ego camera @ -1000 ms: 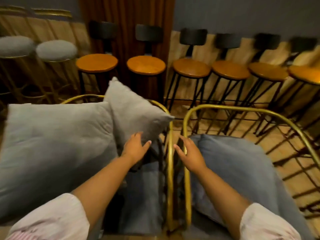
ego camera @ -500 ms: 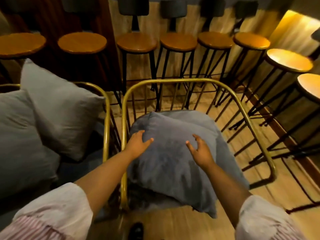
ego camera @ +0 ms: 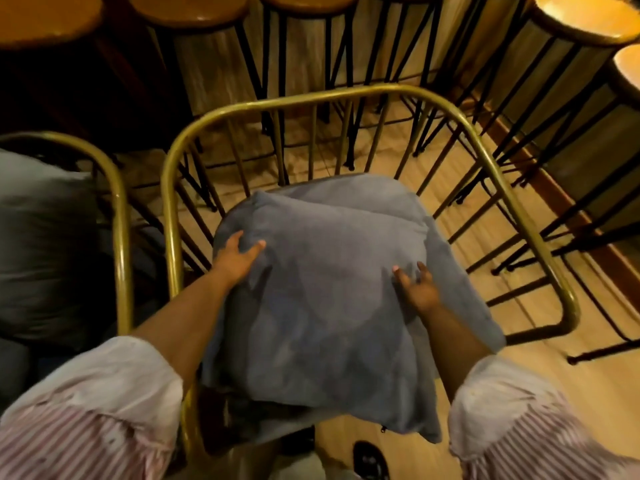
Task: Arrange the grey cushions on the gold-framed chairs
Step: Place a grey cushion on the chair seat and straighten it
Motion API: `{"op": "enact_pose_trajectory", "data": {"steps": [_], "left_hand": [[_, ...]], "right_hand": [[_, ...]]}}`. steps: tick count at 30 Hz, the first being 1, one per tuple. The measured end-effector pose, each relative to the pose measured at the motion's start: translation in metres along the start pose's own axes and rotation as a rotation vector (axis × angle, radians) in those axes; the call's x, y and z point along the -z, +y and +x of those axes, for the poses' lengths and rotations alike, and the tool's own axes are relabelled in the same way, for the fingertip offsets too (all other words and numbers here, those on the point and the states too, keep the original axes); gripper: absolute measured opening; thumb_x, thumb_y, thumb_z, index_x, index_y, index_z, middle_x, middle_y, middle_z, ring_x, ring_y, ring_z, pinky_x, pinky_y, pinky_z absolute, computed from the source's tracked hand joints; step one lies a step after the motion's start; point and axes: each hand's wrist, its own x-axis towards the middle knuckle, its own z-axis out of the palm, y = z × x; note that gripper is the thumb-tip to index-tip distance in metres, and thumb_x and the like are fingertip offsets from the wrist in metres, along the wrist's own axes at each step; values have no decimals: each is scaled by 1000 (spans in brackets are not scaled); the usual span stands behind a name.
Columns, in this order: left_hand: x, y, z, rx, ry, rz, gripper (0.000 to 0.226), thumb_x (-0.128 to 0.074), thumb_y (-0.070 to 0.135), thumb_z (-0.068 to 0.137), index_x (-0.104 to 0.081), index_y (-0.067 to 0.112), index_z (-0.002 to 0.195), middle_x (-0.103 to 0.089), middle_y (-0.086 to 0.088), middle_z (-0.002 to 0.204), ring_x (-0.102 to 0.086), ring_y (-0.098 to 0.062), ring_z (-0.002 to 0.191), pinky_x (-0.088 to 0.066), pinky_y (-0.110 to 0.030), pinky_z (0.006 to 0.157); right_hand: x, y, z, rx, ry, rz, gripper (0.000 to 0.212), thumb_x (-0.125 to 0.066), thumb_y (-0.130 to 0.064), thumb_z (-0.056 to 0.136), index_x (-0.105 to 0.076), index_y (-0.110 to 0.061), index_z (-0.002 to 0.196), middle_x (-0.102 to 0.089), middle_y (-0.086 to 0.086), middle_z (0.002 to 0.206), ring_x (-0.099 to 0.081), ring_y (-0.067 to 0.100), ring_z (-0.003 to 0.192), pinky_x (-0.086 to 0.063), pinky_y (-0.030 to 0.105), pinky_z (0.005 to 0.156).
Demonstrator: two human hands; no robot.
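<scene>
The grey cushion (ego camera: pixel 322 299) lies on the seat of the gold-framed chair (ego camera: pixel 346 97), centre frame. Left hand (ego camera: pixel 237 258), at 10 o'clock on the cushion, pinches a fabric fold. Right hand (ego camera: pixel 417 289), at 3 o'clock, presses down, fingers spread. A second cushion (ego camera: pixel 41 244) sits at 9 o'clock; bar stools (ego camera: pixel 301 8) line 12 o'clock.

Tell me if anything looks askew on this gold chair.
Yes. The grey cushion lies crooked on the gold-framed chair, its near corner hanging past the seat's front edge. Both the left hand and right hand are pressed on it.
</scene>
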Motion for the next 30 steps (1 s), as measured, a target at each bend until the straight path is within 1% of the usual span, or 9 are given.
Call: {"op": "enact_pose_trajectory", "data": {"steps": [3, 5, 7, 9, 12, 16, 22, 26, 30], "left_hand": [[-9, -23, 25, 101, 7, -73, 82, -53, 57, 84, -25, 17, 149, -34, -15, 153, -37, -40, 135, -33, -47, 112], [-13, -36, 34, 146, -5, -157, 107, -58, 74, 66, -23, 18, 150, -32, -13, 154, -36, -38, 137, -31, -47, 113], [-18, -48, 35, 197, -27, -199, 116, -62, 75, 59, -20, 18, 151, -28, -11, 156, -34, -36, 139, -30, -45, 114], [-26, -61, 32, 249, -38, -157, 97, -60, 62, 75, -14, 23, 152, -22, -11, 158, -30, -37, 140, -27, -46, 115], [-37, -69, 25, 196, -32, -160, 95, -65, 59, 74, -16, 29, 150, -27, -10, 156, -34, -38, 138, -30, -50, 113], [-39, -48, 8, 75, 36, -111, 94, -71, 53, 71, -24, 26, 148, -35, -7, 153, -39, -34, 136, -34, -47, 111], [-51, -24, -30, 21, 66, -185, 103, -78, 54, 63, -26, 26, 148, -38, -4, 150, -42, -33, 134, -38, -49, 109], [-77, -25, -43, 31, 130, -288, 104, -79, 49, 64, -22, 27, 149, -36, -4, 151, -41, -31, 134, -37, -49, 110], [-98, -36, -46, 72, 139, -321, 109, -79, 53, 60, -21, 28, 149, -38, -2, 151, -42, -29, 134, -37, -47, 110]], "right_hand": [[2, 21, 15, -31, -1, 87, 98, -60, -70, 71, -27, -20, 148, -29, 12, 156, -30, 34, 141, -26, 42, 116], [4, 42, 25, -41, 5, 149, 115, -59, -84, 54, -28, -25, 148, -30, 6, 156, -31, 32, 141, -25, 48, 116], [4, 59, 31, -66, -27, 216, 104, -62, -79, 60, -28, -32, 147, -34, 2, 154, -36, 30, 139, -29, 51, 114], [2, 69, 36, -94, -49, 288, 102, -65, -77, 60, -31, -33, 145, -39, 0, 151, -41, 29, 135, -34, 50, 111], [4, 61, 35, -101, -73, 341, 109, -69, -76, 57, -33, -25, 146, -39, 1, 151, -41, 30, 135, -35, 49, 110], [23, 42, 35, -56, -145, 397, 88, -71, -59, 70, -37, -25, 144, -43, 0, 148, -43, 27, 133, -40, 41, 102], [81, -7, 44, 88, -219, 300, 101, -78, -65, 56, -34, -36, 143, -49, -7, 138, -51, 24, 123, -43, 49, 103], [105, -26, 56, 187, -272, 284, 69, -78, -46, 70, -48, -29, 130, -58, -9, 122, -59, 15, 103, -51, 28, 75], [109, -22, 67, 216, -338, 250, 83, -81, -46, 67, -41, -35, 140, -55, -11, 127, -59, 17, 107, -52, 28, 74]]}}
